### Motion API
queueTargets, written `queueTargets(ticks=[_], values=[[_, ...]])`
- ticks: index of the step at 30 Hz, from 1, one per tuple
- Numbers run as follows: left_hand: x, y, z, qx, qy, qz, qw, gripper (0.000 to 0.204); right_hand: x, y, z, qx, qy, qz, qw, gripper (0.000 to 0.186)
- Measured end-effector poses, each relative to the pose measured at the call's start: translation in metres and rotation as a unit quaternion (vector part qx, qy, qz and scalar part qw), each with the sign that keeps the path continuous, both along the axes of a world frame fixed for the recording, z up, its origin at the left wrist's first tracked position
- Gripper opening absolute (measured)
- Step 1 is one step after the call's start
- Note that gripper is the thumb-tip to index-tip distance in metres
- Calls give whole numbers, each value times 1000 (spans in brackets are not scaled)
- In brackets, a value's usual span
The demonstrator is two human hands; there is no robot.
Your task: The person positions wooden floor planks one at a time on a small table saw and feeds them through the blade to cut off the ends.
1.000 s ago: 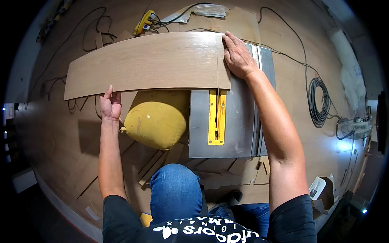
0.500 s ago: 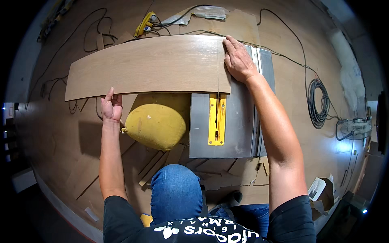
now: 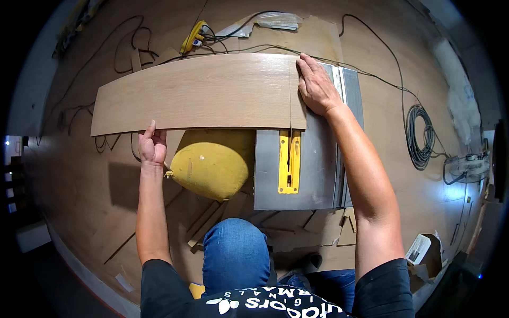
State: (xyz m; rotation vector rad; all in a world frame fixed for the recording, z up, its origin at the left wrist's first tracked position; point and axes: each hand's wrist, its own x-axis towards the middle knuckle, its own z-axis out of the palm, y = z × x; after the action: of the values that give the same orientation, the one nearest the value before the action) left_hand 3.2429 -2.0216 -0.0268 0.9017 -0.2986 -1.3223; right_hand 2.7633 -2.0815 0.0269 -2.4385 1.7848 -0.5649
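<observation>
A long light-brown wood plank (image 3: pixel 196 93) lies across the far part of a grey table saw (image 3: pixel 318 180), its left part reaching out past the saw top. My left hand (image 3: pixel 152 146) grips the plank's near edge, thumb on top and the other fingers underneath. At the plank's right end my right hand (image 3: pixel 318 87) lies with its fingers stretched out along the end edge. A thin dark line crosses the plank near that end, level with the slot in the saw's yellow insert (image 3: pixel 289 164). Any blade under the plank is hidden.
Beneath the plank, left of the saw, sits a bulging yellow sack (image 3: pixel 212 164). Wood offcuts (image 3: pixel 207 222) lie near my knee. Beyond the plank are a yellow power strip (image 3: pixel 193 37) and cables; a coiled black cable (image 3: pixel 419 138) and a fan (image 3: pixel 466 168) are at the right.
The whole view has shifted slightly, so everything appears a little lower and further right. Hands, plank and saw keep the same places relative to one another.
</observation>
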Motion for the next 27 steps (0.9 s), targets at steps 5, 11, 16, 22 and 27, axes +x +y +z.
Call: queueTargets(ticks=[5, 11, 16, 22, 27], values=[[-1, -1, -1, 4, -4, 13, 1000, 27, -4, 2, -3, -11, 3, -5, 1000, 52], [-4, 2, 4, 4, -6, 4, 1000, 22, 0, 4, 0, 5, -14, -1, 1000, 52], [-2, 0, 6, 12, -4, 6, 1000, 13, -1, 4, 0, -9, -6, 3, 1000, 52], [-5, 2, 10, 33, -21, 11, 999, 10, -3, 5, -1, -1, -3, -3, 1000, 52], [5, 0, 1, 42, -55, 21, 997, 9, 0, 5, 4, 2, 7, -7, 1000, 53]])
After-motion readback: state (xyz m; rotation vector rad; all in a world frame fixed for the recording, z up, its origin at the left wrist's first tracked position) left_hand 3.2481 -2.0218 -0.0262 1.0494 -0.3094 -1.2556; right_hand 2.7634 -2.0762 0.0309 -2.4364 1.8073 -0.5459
